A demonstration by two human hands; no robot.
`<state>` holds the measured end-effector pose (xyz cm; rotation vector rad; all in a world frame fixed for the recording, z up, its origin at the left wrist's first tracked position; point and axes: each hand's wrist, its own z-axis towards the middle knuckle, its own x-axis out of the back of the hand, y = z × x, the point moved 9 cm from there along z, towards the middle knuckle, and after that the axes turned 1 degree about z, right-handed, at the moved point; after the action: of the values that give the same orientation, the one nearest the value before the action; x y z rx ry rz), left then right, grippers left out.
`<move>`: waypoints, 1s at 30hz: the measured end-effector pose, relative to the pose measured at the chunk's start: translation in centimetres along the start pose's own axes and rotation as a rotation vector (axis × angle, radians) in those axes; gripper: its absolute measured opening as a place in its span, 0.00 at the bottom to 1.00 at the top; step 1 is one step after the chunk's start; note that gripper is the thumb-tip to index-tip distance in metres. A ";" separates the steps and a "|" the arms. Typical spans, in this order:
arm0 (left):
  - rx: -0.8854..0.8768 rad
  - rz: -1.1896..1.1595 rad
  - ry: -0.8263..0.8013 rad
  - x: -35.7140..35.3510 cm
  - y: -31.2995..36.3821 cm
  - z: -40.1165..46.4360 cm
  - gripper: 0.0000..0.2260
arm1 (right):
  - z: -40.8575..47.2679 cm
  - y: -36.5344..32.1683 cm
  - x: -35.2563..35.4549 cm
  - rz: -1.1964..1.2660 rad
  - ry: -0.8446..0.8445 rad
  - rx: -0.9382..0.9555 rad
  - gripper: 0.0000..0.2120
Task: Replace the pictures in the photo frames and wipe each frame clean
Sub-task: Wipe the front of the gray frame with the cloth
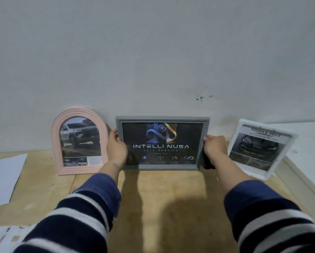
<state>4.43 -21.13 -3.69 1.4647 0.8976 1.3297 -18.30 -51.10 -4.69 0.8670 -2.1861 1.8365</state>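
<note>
**Pink, grey and white along a pale wall**

Pink ridged arch frame (79, 141), grey frame (162, 119) around a dark blue-and-gold picture (162, 143), white frame (262, 148) with a grey print. Black cloth (207, 161). Navy sleeves (91, 207), white-striped. Tan wooden tabletop (167, 198), white paper (3, 179).

Perhaps a home: wooden table (164, 198) against a scuffed bare wall (153, 52).

A light wooden tabletop (162, 198) fills the lower half of the frame. At its back edge stand a pink arched frame (55, 143) at left, a grey rectangular frame (162, 119) at centre and a white rectangular frame (273, 172) at right. White paper sheets (3, 179) lie at far left.
</note>
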 end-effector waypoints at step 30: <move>0.077 0.362 -0.266 -6.0 -3.8 0.5 0.36 | 0.0 1.7 -3.0 -0.247 -0.085 0.095 0.19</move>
<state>4.32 -25.73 -9.18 1.8780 0.5314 1.3225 -16.77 -49.98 -7.56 1.1958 -1.9467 1.8244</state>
